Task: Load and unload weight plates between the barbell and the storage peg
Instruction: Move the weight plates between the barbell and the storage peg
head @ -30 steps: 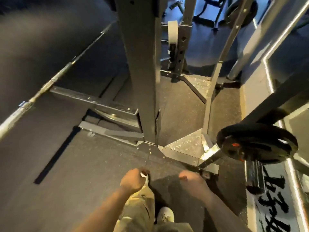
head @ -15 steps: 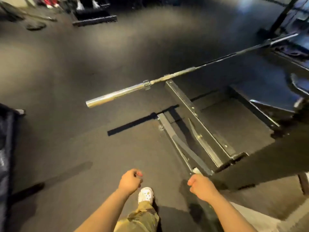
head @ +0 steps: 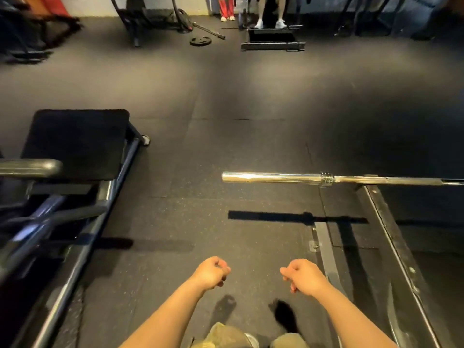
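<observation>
The barbell (head: 351, 179) runs level across the right half of the view, and its bare chrome sleeve (head: 271, 177) ends near the middle with no plate on it. My left hand (head: 212, 272) and my right hand (head: 302, 277) hang low in front of me, well short of the sleeve, both curled into loose fists with nothing in them. No storage peg is in view. One black weight plate (head: 200, 41) lies flat on the floor far away at the back.
A black padded bench with steel tube frame (head: 75, 144) stands at the left. The rack's floor frame (head: 391, 234) runs along the right. Far back are another machine (head: 272, 38), a loose bar on the floor and two people's legs.
My view has swung left, away from the rack upright and the plate on its peg, so the barbell sleeve now lies straight ahead. Both hands stay low and curled.
</observation>
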Demonstrator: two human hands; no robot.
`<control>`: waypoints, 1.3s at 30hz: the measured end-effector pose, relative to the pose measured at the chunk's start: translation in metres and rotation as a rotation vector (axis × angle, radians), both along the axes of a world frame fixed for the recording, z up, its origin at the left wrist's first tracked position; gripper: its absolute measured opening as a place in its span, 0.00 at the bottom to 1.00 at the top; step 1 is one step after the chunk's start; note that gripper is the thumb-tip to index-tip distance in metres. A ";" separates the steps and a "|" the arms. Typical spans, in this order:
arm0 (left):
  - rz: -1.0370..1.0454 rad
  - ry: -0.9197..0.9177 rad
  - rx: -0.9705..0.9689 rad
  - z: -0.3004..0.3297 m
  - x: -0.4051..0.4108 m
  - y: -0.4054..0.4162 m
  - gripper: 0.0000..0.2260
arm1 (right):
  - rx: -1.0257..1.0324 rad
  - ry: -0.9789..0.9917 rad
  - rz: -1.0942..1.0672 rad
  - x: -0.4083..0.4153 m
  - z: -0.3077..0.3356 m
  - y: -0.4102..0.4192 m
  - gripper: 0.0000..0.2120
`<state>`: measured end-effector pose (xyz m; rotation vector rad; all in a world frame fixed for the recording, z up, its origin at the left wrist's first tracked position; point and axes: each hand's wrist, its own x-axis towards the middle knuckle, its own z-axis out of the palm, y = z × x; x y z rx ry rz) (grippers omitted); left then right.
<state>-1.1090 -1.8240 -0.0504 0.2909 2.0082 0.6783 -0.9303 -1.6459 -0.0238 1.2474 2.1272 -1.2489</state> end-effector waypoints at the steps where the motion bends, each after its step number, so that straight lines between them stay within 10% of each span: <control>1: 0.029 -0.009 -0.014 -0.001 -0.004 0.000 0.03 | -0.002 -0.004 0.032 -0.011 -0.001 0.009 0.18; 17: 0.626 0.172 0.035 0.014 -0.061 0.082 0.05 | -0.155 -0.013 0.351 -0.188 -0.018 0.157 0.14; 28: 0.581 0.027 0.074 -0.002 -0.158 0.121 0.06 | -0.223 -0.080 0.353 -0.305 -0.037 0.162 0.10; 39: 0.229 -0.010 -0.011 -0.036 -0.442 0.131 0.05 | -0.203 -0.177 0.061 -0.517 -0.096 0.167 0.09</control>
